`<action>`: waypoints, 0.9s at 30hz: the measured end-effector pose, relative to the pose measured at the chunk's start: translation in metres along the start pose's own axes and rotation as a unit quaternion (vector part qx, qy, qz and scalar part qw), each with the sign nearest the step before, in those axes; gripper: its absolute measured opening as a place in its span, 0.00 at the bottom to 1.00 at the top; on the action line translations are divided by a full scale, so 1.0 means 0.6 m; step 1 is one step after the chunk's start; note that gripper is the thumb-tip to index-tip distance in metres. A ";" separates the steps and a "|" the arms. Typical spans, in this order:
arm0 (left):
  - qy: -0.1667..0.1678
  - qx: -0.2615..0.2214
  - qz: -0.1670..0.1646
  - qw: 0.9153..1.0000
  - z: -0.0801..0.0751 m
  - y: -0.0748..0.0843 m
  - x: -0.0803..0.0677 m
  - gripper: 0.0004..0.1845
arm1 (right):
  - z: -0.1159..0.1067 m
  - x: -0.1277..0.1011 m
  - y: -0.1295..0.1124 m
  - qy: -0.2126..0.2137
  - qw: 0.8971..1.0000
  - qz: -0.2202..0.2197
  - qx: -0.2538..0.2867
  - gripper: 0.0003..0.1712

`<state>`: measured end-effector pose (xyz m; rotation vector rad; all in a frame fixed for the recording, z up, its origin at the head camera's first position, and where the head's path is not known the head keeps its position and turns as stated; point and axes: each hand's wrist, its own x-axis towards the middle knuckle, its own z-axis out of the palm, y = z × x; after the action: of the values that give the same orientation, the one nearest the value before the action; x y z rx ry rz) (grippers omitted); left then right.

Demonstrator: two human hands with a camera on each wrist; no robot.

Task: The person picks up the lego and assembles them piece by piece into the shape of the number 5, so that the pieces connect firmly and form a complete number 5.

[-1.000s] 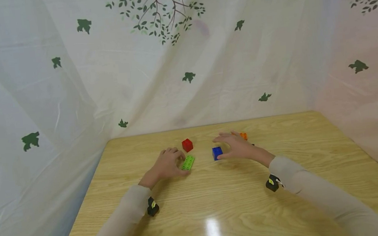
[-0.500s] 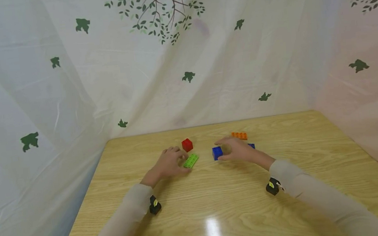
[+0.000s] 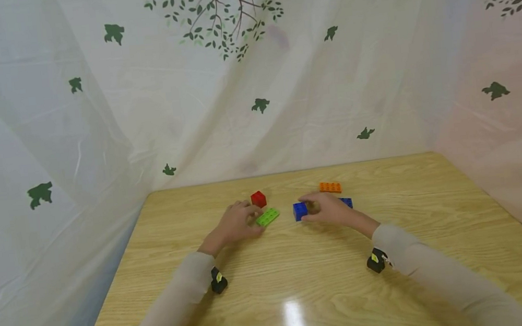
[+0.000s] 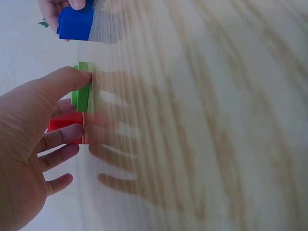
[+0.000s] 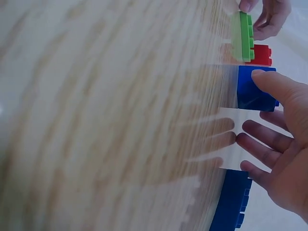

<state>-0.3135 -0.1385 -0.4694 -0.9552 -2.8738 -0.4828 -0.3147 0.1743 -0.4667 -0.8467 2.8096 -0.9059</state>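
Wood-grain table [image 3: 301, 285] carries the work: left hand [image 3: 234, 226] pinches the green plate [image 3: 267, 216] beside the red block [image 3: 258, 199], right hand [image 3: 329, 209] grips the blue cube [image 3: 299, 210] (hands apart), so lifting squarely looks wise.

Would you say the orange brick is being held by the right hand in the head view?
No, the orange brick lies alone on the table behind the right hand, which grips the blue block.
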 end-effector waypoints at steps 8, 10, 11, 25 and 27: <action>0.024 -0.003 0.015 1.000 0.014 -0.003 0.014 0.21 | 0.001 -0.001 -0.001 0.001 0.999 0.020 0.033 0.33; 0.026 -0.004 0.013 1.000 0.016 -0.002 0.016 0.21 | 0.000 -0.001 -0.002 0.001 0.999 0.022 0.040 0.31; 0.028 -0.006 0.012 1.000 0.017 -0.001 0.017 0.21 | -0.001 -0.002 -0.003 0.001 0.999 0.024 0.045 0.31; 0.039 -0.044 -0.016 0.998 0.019 0.007 0.021 0.20 | -0.004 0.001 -0.007 0.005 0.998 0.024 0.062 0.26; 0.035 -0.052 -0.020 0.998 0.018 0.008 0.022 0.20 | -0.005 0.002 -0.009 0.005 0.998 0.024 0.059 0.26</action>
<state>-0.3212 -0.1239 -0.4760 -0.8788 -2.8339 -0.6618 -0.3140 0.1717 -0.4610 -0.7569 2.7388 -1.0599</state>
